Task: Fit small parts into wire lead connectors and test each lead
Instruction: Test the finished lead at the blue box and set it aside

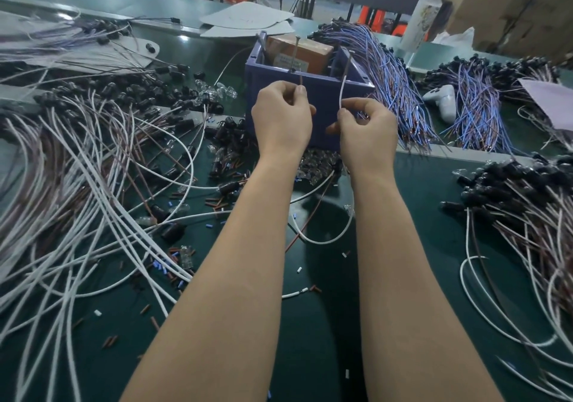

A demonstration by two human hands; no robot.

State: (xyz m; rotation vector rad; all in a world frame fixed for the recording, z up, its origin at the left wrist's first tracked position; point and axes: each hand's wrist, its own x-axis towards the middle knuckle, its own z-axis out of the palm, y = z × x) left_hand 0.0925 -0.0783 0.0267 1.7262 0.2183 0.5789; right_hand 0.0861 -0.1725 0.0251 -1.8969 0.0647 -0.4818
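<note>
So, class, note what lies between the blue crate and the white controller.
Head view: a bundle of blue-and-brown wire leads lies between the blue crate and the white controller.

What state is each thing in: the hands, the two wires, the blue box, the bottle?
left hand: pinches brown wire
right hand: pinches white wire
brown wire: end held upright
white wire: end held up, curved
blue box: open top
bottle: upright

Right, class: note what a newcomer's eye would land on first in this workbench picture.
Dead centre, the left hand pinches a thin brown wire and the right hand a thin white wire, before a blue plastic crate. A heap of white and brown wire leads fills the left of the green bench; blue-violet wire bundles lie back right.
</note>
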